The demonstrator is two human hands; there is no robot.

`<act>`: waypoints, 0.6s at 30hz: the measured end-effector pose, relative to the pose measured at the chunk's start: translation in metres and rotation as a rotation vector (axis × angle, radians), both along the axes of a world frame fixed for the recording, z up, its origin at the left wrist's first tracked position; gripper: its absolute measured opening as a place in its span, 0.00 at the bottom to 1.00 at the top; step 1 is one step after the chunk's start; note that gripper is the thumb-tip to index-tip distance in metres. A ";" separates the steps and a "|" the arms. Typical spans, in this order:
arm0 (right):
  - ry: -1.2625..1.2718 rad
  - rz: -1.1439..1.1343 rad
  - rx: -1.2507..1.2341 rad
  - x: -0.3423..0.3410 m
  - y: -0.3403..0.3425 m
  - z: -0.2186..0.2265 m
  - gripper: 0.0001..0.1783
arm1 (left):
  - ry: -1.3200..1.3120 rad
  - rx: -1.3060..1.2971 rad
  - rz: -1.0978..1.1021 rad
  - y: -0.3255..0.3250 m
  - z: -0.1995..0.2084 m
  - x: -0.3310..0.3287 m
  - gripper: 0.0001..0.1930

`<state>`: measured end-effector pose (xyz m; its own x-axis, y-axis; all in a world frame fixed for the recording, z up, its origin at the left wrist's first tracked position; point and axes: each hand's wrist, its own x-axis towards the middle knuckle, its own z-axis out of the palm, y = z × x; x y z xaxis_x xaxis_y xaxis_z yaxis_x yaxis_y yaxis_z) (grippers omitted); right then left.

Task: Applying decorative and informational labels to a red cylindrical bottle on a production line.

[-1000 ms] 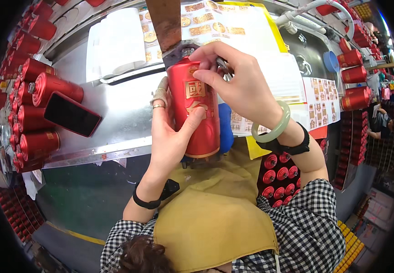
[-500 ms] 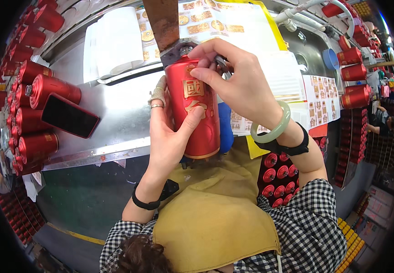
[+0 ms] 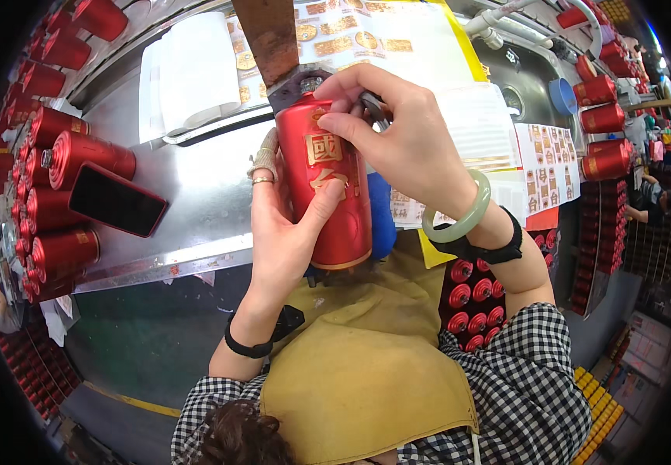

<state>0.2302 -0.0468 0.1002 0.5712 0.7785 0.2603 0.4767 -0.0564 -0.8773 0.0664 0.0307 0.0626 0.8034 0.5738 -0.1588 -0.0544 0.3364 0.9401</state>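
My left hand (image 3: 285, 225) grips a red bottle (image 3: 327, 186) with a gold label, holding it upright over the edge of a steel table (image 3: 196, 194). My right hand (image 3: 401, 136) rests on the bottle's upper part, its fingers pinching a small dark tool (image 3: 374, 105) near the neck. A green bangle and a black band are on my right wrist. A ring is on my left hand.
Several red bottles (image 3: 64, 186) lie on their sides at the left, a black phone (image 3: 117, 200) resting on them. White label rolls (image 3: 192, 70) and gold sticker sheets (image 3: 548, 155) lie on the table. More red bottles (image 3: 603, 139) stand at the right. Red caps (image 3: 475, 298) sit in a crate below.
The bottle and both hands stay almost still; my right fingers shift slightly at the bottle's neck.
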 end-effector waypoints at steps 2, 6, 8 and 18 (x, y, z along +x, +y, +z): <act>0.003 -0.006 -0.009 0.000 0.000 0.000 0.09 | 0.006 -0.005 0.012 0.000 -0.001 0.001 0.43; 0.082 -0.032 -0.002 0.003 -0.003 -0.004 0.09 | 0.006 0.023 -0.014 0.002 -0.001 -0.001 0.39; 0.169 -0.061 0.089 0.007 -0.007 -0.016 0.10 | -0.081 -0.180 0.005 0.005 0.000 -0.001 0.33; 0.671 -0.075 -0.019 -0.031 -0.043 -0.028 0.34 | -0.067 -0.180 -0.005 0.009 -0.004 -0.007 0.34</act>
